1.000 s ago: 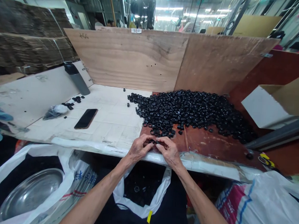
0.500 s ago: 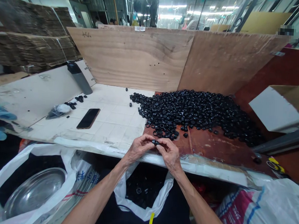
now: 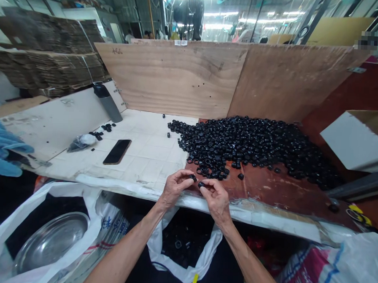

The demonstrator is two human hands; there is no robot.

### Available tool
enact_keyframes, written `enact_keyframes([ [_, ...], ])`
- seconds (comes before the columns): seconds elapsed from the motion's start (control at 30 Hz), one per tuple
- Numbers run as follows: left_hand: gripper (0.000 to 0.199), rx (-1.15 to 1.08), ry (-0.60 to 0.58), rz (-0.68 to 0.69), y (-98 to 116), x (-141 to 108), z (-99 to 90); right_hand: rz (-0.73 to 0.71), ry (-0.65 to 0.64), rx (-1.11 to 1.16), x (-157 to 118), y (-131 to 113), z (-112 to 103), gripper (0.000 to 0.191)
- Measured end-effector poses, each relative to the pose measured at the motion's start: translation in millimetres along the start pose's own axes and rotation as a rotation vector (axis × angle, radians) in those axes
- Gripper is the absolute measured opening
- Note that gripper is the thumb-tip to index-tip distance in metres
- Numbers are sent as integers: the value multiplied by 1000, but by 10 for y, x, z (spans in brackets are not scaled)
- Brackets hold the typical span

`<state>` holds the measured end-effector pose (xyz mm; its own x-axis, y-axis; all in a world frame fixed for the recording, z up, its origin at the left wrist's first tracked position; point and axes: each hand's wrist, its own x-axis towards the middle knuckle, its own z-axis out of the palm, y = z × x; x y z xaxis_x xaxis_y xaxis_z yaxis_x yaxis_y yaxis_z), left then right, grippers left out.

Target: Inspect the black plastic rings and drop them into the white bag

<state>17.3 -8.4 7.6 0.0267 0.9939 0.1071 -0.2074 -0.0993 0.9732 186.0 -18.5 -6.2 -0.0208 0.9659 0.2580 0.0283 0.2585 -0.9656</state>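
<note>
Where fingers (image 3: pixel 184 177) close, black rings (image 3: pixel 192 177) sit.

Dark handwriting, perhaps "4GG", stands near the top left corner of the plywood board (image 3: pixel 167 77); the exact characters are hard to be sure of. Two small white labels (image 3: pixel 180 42) sit on the board's top edge, too small to read. Below the board, a woven sack (image 3: pixel 112 232) bears large blue printed characters, cut off by folds and unreadable. Up right of the board, one patch of text (image 3: pixel 370 41) is blurred out.
</note>
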Motion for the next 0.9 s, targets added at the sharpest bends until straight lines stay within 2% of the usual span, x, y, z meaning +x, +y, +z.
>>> enact_keyframes([
  [0.13,23,22,22,4,13,-13,-5,-8,16,27,-20,-40,66,17],
  [0.37,21,64,-106,16,74,3,21,36,91,57,-36,28,61,23],
  [0.47,38,47,-138,-2,63,14,20,-36,79,-31,-42,-11,44,17],
  [0.63,26,164,-167,29,46,9,6,-220,83,-261,-33,-163,38,9],
  [0.83,24,141,-199,37,13,-1,18,-200,93,-374,-21,-123,47,22],
  [0.9,24,141,-197,32,10,-4,23,-219,77,-416,-23,-97,47,21],
])
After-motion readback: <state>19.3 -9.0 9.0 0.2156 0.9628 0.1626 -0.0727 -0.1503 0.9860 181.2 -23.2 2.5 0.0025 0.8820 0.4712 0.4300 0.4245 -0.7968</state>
